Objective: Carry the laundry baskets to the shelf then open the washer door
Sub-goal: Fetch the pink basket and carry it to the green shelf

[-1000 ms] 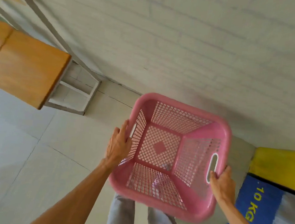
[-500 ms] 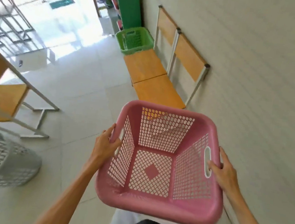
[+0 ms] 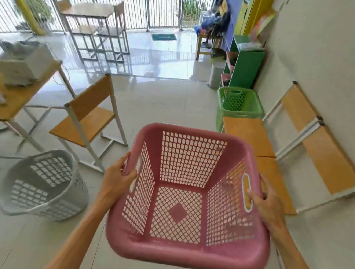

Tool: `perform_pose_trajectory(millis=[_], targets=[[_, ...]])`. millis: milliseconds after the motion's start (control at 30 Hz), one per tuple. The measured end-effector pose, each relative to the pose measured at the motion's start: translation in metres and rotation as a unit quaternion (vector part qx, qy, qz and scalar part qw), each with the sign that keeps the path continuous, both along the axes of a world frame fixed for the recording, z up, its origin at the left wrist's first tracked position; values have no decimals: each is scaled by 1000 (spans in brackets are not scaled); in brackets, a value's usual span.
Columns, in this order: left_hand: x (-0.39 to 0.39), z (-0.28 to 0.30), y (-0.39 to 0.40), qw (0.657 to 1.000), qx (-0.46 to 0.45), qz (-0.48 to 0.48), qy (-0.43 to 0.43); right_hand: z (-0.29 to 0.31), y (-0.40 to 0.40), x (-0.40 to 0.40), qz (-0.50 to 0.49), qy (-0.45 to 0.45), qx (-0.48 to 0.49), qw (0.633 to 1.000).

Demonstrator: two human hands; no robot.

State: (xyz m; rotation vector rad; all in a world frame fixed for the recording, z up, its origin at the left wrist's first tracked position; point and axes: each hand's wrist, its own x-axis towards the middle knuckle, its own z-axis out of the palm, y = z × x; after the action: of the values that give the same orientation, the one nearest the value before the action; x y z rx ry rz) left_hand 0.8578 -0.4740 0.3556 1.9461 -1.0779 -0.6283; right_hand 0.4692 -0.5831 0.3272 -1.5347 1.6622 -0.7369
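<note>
I hold an empty pink laundry basket (image 3: 182, 255) in the air in front of me, above the tiled floor. My left hand (image 3: 116, 177) grips its left handle and my right hand (image 3: 267, 205) grips its right handle. A grey round laundry basket (image 3: 42, 185) stands on the floor to my left. A green laundry basket (image 3: 238, 104) stands on the floor ahead on the right, in front of a green shelf (image 3: 244, 62) against the right wall. No washer is in view.
Two wooden seats (image 3: 249, 134) line the right wall beside the pink basket. A chair (image 3: 90, 116) and a table (image 3: 3, 101) with a white box on it stand on the left. Open tiled floor runs down the middle toward a railing (image 3: 129, 7).
My view has swung up from the wall and floor to look down the room. The pink basket stays in both hands, and the green shelf and green basket have come into sight.
</note>
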Motion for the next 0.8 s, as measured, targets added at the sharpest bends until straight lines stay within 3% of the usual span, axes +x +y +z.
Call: perform_pose_trajectory(millis=[333, 633, 800], targets=[[116, 12, -110, 999, -20, 25, -10, 15, -142, 120, 20, -49, 8, 999], [200, 10, -303, 1000, -14, 25, -12, 28, -338, 202, 33, -58, 9, 998], [231, 18, -424, 999, -9, 13, -39, 31, -461, 240, 28, -13, -7, 1000]])
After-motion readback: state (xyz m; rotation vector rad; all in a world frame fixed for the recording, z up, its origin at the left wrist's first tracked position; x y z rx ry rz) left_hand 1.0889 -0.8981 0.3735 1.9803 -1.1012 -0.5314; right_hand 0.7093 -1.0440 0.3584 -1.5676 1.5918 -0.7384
